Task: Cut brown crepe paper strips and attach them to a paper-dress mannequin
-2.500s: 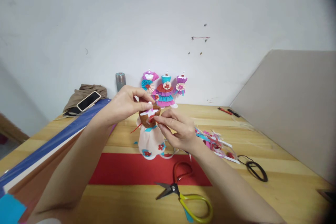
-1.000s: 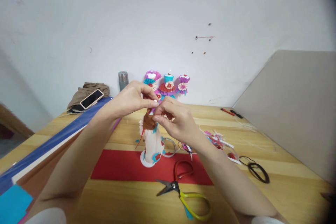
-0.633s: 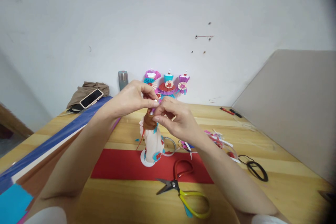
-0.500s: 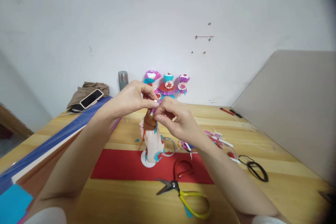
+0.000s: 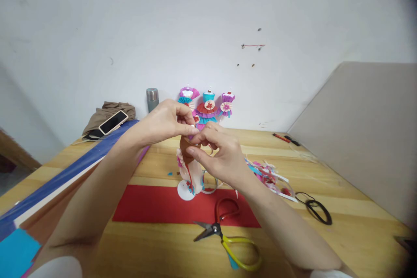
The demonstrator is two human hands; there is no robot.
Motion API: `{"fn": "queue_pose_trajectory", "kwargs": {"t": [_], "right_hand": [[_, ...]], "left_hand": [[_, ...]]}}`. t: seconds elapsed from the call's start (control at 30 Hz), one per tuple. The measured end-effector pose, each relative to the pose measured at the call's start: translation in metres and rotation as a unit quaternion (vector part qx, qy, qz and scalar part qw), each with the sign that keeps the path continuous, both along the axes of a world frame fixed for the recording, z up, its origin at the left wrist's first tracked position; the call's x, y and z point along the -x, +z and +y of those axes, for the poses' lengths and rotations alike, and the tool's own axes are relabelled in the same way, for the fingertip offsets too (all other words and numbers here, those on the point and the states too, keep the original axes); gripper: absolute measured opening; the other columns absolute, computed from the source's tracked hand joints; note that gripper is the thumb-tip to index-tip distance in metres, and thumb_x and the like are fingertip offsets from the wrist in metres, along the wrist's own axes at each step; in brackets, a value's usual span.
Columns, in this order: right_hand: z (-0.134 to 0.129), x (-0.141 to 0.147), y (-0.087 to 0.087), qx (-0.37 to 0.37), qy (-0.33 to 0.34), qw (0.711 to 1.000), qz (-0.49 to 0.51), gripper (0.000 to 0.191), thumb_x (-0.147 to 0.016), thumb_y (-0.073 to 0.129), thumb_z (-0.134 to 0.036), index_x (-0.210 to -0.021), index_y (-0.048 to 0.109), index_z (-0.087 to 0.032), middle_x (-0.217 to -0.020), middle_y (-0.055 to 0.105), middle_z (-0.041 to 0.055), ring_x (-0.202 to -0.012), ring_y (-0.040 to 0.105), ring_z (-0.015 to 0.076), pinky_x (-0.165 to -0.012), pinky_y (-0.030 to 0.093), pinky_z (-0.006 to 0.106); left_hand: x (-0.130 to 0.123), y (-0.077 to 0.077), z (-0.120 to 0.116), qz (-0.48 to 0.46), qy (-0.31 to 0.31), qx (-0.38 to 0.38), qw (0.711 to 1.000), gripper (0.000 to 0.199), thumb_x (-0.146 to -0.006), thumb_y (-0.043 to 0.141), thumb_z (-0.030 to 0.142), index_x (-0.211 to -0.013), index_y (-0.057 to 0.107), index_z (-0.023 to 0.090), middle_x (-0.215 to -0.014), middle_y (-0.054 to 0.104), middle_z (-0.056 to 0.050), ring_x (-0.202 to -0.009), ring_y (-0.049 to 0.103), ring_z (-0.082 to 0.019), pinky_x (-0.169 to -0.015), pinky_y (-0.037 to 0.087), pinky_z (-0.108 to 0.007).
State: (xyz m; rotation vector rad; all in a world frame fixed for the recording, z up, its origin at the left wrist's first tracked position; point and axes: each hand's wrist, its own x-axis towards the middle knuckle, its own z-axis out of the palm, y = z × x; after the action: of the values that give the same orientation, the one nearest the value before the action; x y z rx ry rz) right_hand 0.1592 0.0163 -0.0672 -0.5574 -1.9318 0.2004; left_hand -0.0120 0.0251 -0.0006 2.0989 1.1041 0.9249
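A miniature dress form (image 5: 193,174), with a brown top, cream crepe skirt and small flowers, hangs tilted over a red paper sheet (image 5: 150,208), its round white base showing. My left hand (image 5: 167,121) is closed, pinching it at its white top knob. My right hand (image 5: 221,150) is closed too, thumb and fingers at the upper edge of the brown part, beside a bit of purple. Fingers hide the exact grip there. Below lie scissors (image 5: 215,228) with one red and one yellow handle, blades apart.
Several decorated dress forms (image 5: 208,106) stand by the wall. A grey flask (image 5: 152,100), a phone (image 5: 113,122) on brown cloth, and blue and brown sheets (image 5: 81,169) are left. Paper scraps (image 5: 270,176), a black cord (image 5: 317,210) and a red cutter (image 5: 281,137) lie right.
The dress form has turned in my hands, and its base has swung slightly up and to the right. My right thumb has shifted left onto the brown part.
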Motion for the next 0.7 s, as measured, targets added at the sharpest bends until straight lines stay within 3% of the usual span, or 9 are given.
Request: {"fn": "queue_pose_trajectory", "kwargs": {"t": [0.17, 0.37, 0.53, 0.7], "right_hand": [[0.0021, -0.0017, 0.0018, 0.085, -0.007, 0.996, 0.033, 0.017, -0.078, 0.062, -0.017, -0.061, 0.057, -0.019, -0.058, 0.051, -0.0025, -0.058, 0.046, 0.0115, -0.057, 0.036, 0.027], [0.0042, -0.0041, 0.0015, 0.047, -0.03, 0.998, 0.027, 0.018, -0.076, 0.066, -0.02, -0.061, 0.058, -0.019, -0.059, 0.049, -0.0028, -0.059, 0.045, 0.0115, -0.057, 0.035, 0.027], [0.0059, -0.0054, 0.0029, 0.093, -0.001, 0.994, 0.05, 0.023, -0.078, 0.063, -0.021, -0.057, 0.055, -0.018, -0.056, 0.048, -0.0032, -0.053, 0.041, 0.0099, -0.052, 0.033, 0.026], [0.0057, -0.0088, 0.004, 0.078, -0.015, 0.996, 0.034, 0.019, -0.074, 0.069, -0.021, -0.059, 0.059, -0.019, -0.057, 0.05, -0.0024, -0.057, 0.044, 0.0112, -0.055, 0.035, 0.027]], "left_hand": [[-0.002, -0.0002, -0.0006, -0.003, 0.008, -0.009, 1.0, 0.012, -0.068, 0.071, 0.021, -0.064, 0.064, 0.012, -0.059, 0.06, 0.001, -0.059, 0.055, -0.01, -0.057, 0.042, -0.022], [-0.0028, -0.0014, 0.0007, 0.007, 0.005, -0.01, 1.0, 0.013, -0.068, 0.071, 0.022, -0.063, 0.064, 0.013, -0.057, 0.058, 0.002, -0.059, 0.052, -0.01, -0.055, 0.04, -0.022], [-0.0035, -0.0019, 0.001, 0.003, 0.0, -0.002, 1.0, 0.013, -0.069, 0.071, 0.023, -0.063, 0.063, 0.013, -0.057, 0.057, 0.003, -0.058, 0.051, -0.009, -0.055, 0.039, -0.021], [-0.0037, -0.0026, 0.003, 0.001, -0.008, 0.005, 1.0, 0.015, -0.067, 0.073, 0.023, -0.062, 0.062, 0.014, -0.056, 0.056, 0.003, -0.058, 0.051, -0.009, -0.054, 0.039, -0.021]]}}
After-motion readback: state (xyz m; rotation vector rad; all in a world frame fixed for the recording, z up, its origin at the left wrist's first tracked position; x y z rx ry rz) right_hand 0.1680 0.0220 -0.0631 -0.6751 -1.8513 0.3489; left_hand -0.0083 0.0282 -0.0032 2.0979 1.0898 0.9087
